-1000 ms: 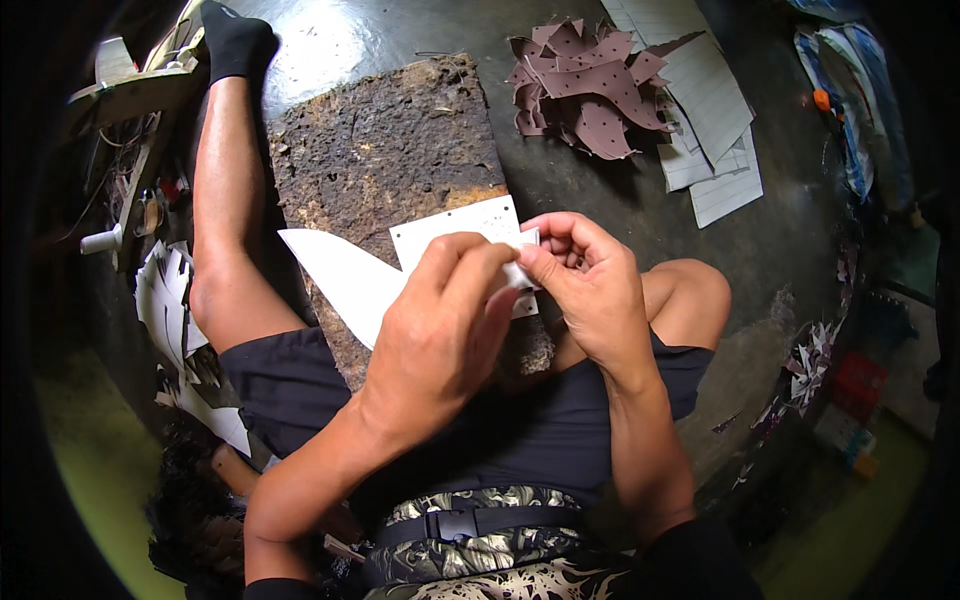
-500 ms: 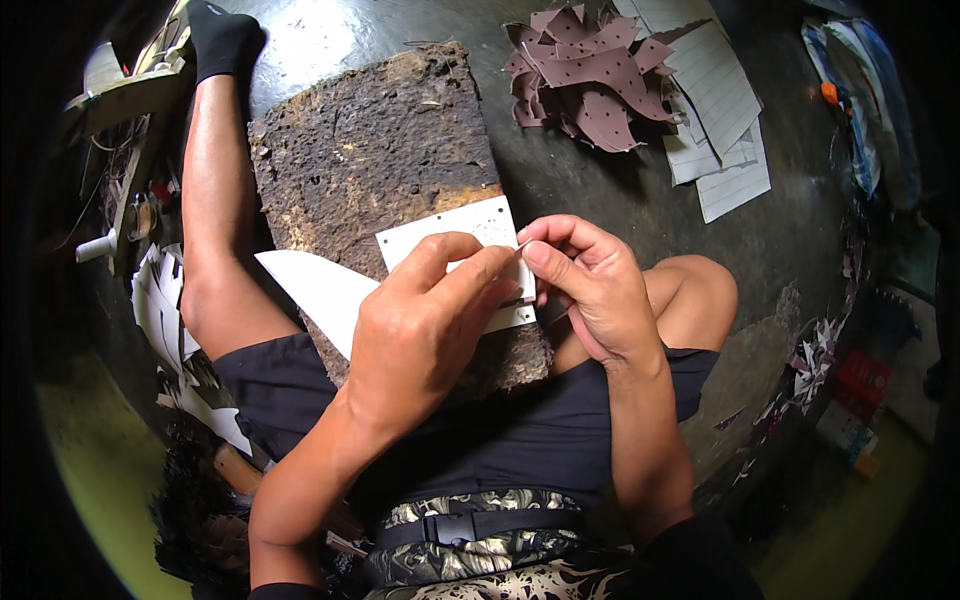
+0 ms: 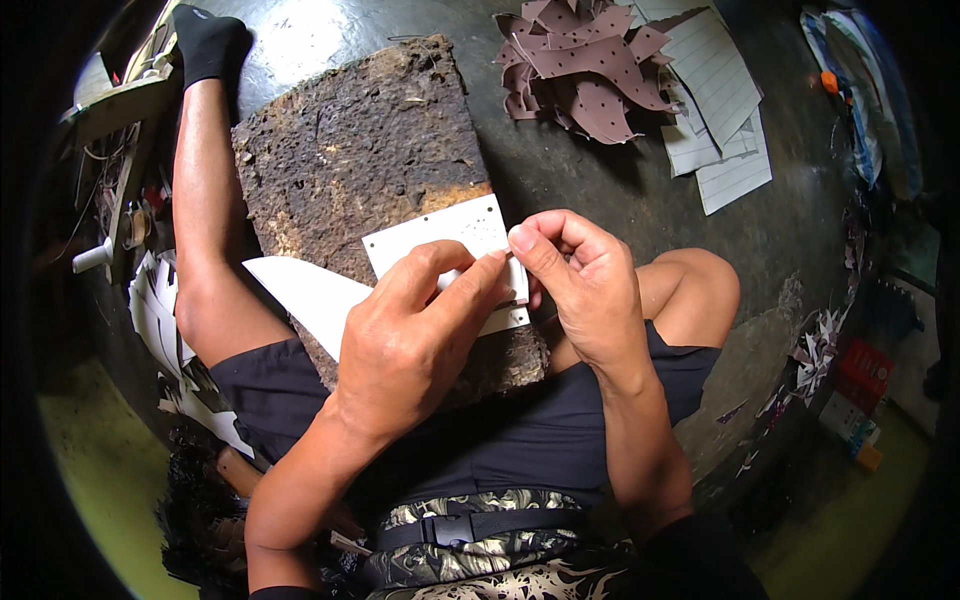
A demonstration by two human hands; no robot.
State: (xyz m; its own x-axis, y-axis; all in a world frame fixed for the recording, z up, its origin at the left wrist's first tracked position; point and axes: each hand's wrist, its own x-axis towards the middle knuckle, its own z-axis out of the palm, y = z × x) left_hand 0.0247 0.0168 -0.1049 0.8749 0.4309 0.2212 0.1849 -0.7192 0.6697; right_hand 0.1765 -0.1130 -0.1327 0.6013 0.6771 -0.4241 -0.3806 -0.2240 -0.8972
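Note:
A rough, dark, crusted slab (image 3: 350, 140) lies between my legs. On its near right part sits a white plate (image 3: 420, 228) with small dark holes near its edges. A pointed, curved white sheet piece (image 3: 300, 290) reaches out to the left from beneath my left hand (image 3: 405, 320). That hand is closed over the plate, with thumb and finger together near the plate's right edge. Close beside those fingertips, my right hand (image 3: 585, 280) pinches at the edge of the plate. Whatever small thing is between the fingertips cannot be made out.
Beyond the slab to the right is a heap of brownish-mauve cut pieces with holes (image 3: 590, 65). Lined paper sheets (image 3: 735, 180) lie beside it. White cut scraps (image 3: 155, 310) are on the left, next to a wooden stand (image 3: 125, 190). More scraps (image 3: 818, 355) lie far right.
My right hand has shifted slightly left and up. A thin sliver that showed between the fingertips is hardly visible now. The whole view has drifted a little; the plate still lies on the slab.

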